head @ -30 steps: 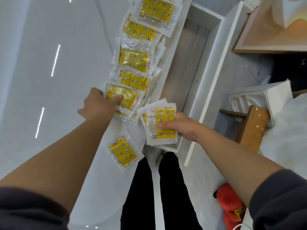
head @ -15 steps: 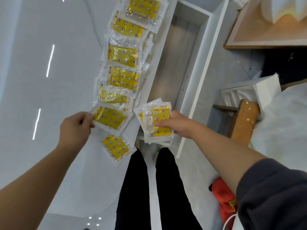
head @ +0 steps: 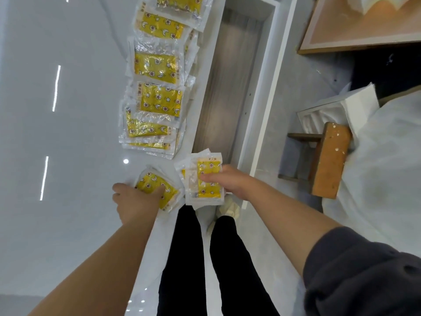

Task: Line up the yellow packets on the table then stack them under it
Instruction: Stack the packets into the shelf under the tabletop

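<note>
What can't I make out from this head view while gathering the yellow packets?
Head view:
How many in the stack the right hand grips: packets overlap.
Near edge of the nearest packets: the left hand covers it.
Far end of the row of packets: cut off by the top edge.
Space under the table: the tabletop hides it.
Packet print: too small to read.

- Glossy white table (head: 68, 224) under your left hand (head: 134, 199); light streaks (head: 56, 87) reflected left of it.
- White shelf unit (head: 262, 110), wood-grain inside, beyond your right hand (head: 230, 181).
- Paint-flecked wooden stool (head: 328, 160) to its right, on grey floor (head: 284, 76).
</note>
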A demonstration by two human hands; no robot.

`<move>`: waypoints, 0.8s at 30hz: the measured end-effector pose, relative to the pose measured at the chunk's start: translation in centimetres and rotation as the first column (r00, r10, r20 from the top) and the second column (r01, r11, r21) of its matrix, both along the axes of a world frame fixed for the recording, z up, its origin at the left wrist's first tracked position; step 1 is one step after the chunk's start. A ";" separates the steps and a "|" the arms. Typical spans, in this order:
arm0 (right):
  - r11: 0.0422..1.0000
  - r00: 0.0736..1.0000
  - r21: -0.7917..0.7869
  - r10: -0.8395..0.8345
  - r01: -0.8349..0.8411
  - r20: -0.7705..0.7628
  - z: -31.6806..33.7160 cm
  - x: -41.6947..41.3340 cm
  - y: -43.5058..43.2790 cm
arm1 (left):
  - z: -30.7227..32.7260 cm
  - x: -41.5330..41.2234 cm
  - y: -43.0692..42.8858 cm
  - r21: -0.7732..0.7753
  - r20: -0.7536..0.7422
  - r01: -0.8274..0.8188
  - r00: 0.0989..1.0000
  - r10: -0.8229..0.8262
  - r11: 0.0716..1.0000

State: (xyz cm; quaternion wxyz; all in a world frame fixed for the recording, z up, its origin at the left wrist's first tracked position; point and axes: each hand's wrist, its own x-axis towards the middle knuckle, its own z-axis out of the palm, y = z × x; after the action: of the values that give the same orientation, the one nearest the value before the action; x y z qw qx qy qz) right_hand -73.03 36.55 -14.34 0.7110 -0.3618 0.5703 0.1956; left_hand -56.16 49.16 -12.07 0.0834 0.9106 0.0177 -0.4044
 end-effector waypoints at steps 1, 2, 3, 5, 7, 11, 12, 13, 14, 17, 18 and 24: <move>1.000 1.000 -0.004 0.031 -0.031 -0.006 -0.3 0.0 0.0 | -0.2 -0.3 -0.4 -0.027 -0.009 -0.059 0.998 0.059 0.998; 0.998 0.998 -0.005 0.058 -0.058 -0.008 -0.4 -0.1 -0.1 | -0.5 -0.5 -0.6 -0.039 -0.016 -0.082 0.997 0.082 0.996; 0.997 0.997 -0.004 0.080 -0.080 -0.004 -0.3 -0.3 -0.3 | -0.5 -0.6 -0.9 -0.035 -0.019 -0.044 0.999 0.044 0.998; 0.993 0.993 -0.019 0.115 -0.115 0.009 0.1 -0.7 -1.1 | -0.4 -0.6 -1.4 -0.030 -0.037 0.099 0.994 -0.100 0.995; 0.991 0.992 -0.060 0.125 -0.124 0.014 0.6 -1.7 -2.5 | -0.2 -0.8 -1.9 -0.111 -0.096 0.145 0.983 -0.156 0.983; 0.965 0.986 -0.203 0.163 -0.168 -0.042 1.1 -3.9 -6.5 | 0.2 -3.1 -3.6 -0.265 -0.193 0.204 0.946 -0.259 0.942; 0.946 0.978 -0.246 0.199 -0.210 -0.070 1.2 -4.2 -7.3 | 0.1 -3.7 -4.0 -0.274 -0.184 0.235 0.939 -0.290 0.933; 0.918 0.964 -0.296 0.243 -0.263 -0.104 1.1 -4.3 -8.3 | -0.2 -4.5 -4.6 -0.281 -0.177 0.257 0.933 -0.313 0.925; 0.881 0.945 -0.342 0.295 -0.325 -0.139 0.8 -4.4 -9.4 | -0.8 -5.4 -5.3 -0.289 -0.170 0.274 0.928 -0.331 0.917; 0.744 0.851 -0.414 0.472 -0.525 -0.231 -0.7 -4.2 -12.3 | -2.6 -8.2 -7.6 -0.266 -0.185 0.284 0.923 -0.338 0.921; 0.686 0.811 -0.437 0.530 -0.581 -0.247 -1.3 -3.8 -13.2 | -3.5 -8.8 -8.2 -0.261 -0.192 0.265 0.928 -0.319 0.928; 0.409 0.643 -0.597 0.725 -0.690 -0.246 -6.8 -1.0 -16.4 | -10.2 -11.1 -9.8 -0.142 -0.133 0.206 0.965 -0.225 0.968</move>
State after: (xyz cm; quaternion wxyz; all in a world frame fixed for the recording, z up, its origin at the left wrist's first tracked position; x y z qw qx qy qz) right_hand -74.08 20.16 -21.10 0.4045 -0.7930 0.3747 0.2592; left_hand -67.21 39.36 -22.22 0.0951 0.8673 -0.1010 -0.4780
